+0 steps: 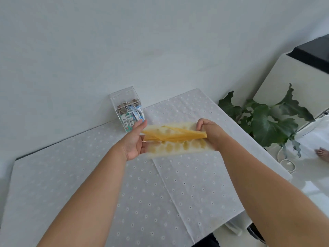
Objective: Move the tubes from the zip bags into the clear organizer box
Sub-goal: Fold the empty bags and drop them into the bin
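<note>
A clear organizer box (119,97) stands at the table's far edge against the wall, with several small tubes (132,114) inside it. In front of it I hold a yellow-patterned zip bag (175,139) stretched between both hands, just above the table. My left hand (136,141) pinches the bag's left end and my right hand (209,132) grips its right end. The bag looks flat; I see no tubes in it.
A white eyelet tablecloth (124,184) covers the table. A leafy green plant (267,120) stands off the table's right side, beside a cream cabinet (292,81). A white cord (286,163) and a person's bare foot (323,153) are on the floor there.
</note>
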A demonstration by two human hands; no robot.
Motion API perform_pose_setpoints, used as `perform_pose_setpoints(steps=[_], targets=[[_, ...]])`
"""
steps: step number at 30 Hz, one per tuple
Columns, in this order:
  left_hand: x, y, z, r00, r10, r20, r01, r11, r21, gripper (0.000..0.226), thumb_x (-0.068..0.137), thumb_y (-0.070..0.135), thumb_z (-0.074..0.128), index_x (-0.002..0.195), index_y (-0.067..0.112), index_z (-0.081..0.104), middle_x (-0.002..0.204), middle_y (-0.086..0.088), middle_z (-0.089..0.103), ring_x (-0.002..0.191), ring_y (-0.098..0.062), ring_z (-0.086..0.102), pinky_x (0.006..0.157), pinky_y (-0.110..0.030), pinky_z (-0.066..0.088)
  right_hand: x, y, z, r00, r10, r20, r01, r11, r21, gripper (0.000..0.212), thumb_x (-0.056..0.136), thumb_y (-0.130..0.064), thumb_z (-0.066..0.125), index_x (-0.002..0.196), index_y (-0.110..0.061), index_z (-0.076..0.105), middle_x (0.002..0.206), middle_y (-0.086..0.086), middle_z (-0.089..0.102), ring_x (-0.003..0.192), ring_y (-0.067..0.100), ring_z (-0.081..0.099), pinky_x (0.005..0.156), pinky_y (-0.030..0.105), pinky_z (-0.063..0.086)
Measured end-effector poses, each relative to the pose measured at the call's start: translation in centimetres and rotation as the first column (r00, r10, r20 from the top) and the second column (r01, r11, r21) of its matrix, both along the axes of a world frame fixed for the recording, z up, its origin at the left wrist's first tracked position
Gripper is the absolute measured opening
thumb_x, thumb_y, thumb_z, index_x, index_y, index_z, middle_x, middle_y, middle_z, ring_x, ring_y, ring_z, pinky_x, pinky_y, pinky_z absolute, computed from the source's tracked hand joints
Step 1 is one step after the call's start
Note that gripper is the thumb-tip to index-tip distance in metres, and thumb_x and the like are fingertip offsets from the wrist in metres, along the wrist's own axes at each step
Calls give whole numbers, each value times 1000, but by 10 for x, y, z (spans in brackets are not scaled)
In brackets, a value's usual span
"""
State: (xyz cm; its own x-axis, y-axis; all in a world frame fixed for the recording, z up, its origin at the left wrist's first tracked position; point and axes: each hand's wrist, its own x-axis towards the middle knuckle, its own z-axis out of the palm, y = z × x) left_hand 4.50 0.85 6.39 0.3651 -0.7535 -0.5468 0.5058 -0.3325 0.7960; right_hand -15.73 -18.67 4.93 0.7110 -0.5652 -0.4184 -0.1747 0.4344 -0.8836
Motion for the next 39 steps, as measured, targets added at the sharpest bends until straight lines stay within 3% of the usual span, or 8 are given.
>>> perform_pose_setpoints(steps=[10, 13, 18, 22, 26, 30, 34, 39], targets=[[-68, -74, 13, 874, -259, 412, 314, 947, -71, 23, 88, 1, 62, 92, 20, 74, 93, 4, 75, 96, -14, 67, 81, -23, 56, -123, -16, 23, 961, -272, 51, 255, 942, 216, 36, 98, -41, 39, 112, -21, 65, 84, 9, 69, 63, 23, 66, 59, 30, 54], [-111, -115, 24, 786, -359, 503, 461, 883, -91, 27, 91, 7, 61, 105, 27, 71, 95, 9, 70, 103, -12, 63, 89, -26, 54, -174, -18, 24, 975, -222, -27, 224, 966, 129, 21, 95, -23, 58, 112, -12, 62, 88, 8, 72, 66, 16, 71, 52, 20, 57], [-177, -178, 44, 670, -669, 322, 724, 686, -80, 83, 83, 13, 72, 132, 58, 24, 110, -5, 70, 94, -25, 70, 65, -28, 55, -267, -24, 31, 852, -521, -50, 522, 853, 13, 20, 86, 5, 64, 104, -2, 65, 89, 11, 69, 67, 16, 72, 58, 23, 58], [-256, -212, 40, 547, -778, 309, 819, 573, -6, 40, 85, 3, 67, 124, 12, 59, 97, -1, 72, 79, -12, 69, 60, -20, 54, -339, -21, 34, 732, -672, -110, 669, 740, -65, 16, 87, 1, 65, 98, -10, 67, 85, 6, 68, 65, 14, 68, 54, 21, 56], [-332, -237, 20, 559, -783, 272, 813, 583, 7, 25, 90, 1, 60, 111, 12, 68, 83, 1, 68, 60, -6, 58, 50, -16, 46, -405, -6, 17, 629, -775, -64, 773, 632, -47, 14, 84, 4, 66, 84, -10, 64, 70, 3, 63, 54, 11, 60, 45, 19, 47], [-398, -254, -12, 808, -588, -37, 589, 808, 22, 33, 100, 18, 46, 133, 13, 49, 106, -14, 65, 88, -24, 61, 73, -29, 54, -444, 12, -5, 323, -945, -46, 945, 324, -33, 25, 88, 12, 54, 76, -7, 64, 60, 4, 63, 54, 16, 53, 44, 17, 46], [-479, -228, -57, 642, -723, -254, 761, 642, 94, 69, 94, 54, 43, 150, 20, 19, 128, -22, 58, 114, -40, 57, 99, -47, 45, -459, 32, -39, -19, -997, -81, 999, -17, -28, 37, 87, 16, 44, 76, -10, 69, 79, 11, 65, 67, 20, 61, 54, 22, 55], [-553, -194, -113, 559, -795, -235, 828, 521, 207, 44, 92, 27, 62, 128, 4, 54, 119, -14, 64, 101, -25, 66, 78, -28, 56, -450, 60, -107, -20, -946, -323, 970, 59, -234, 33, 80, 1, 54, 76, -24, 74, 83, 4, 72, 80, 23, 66, 67, 25, 50]])
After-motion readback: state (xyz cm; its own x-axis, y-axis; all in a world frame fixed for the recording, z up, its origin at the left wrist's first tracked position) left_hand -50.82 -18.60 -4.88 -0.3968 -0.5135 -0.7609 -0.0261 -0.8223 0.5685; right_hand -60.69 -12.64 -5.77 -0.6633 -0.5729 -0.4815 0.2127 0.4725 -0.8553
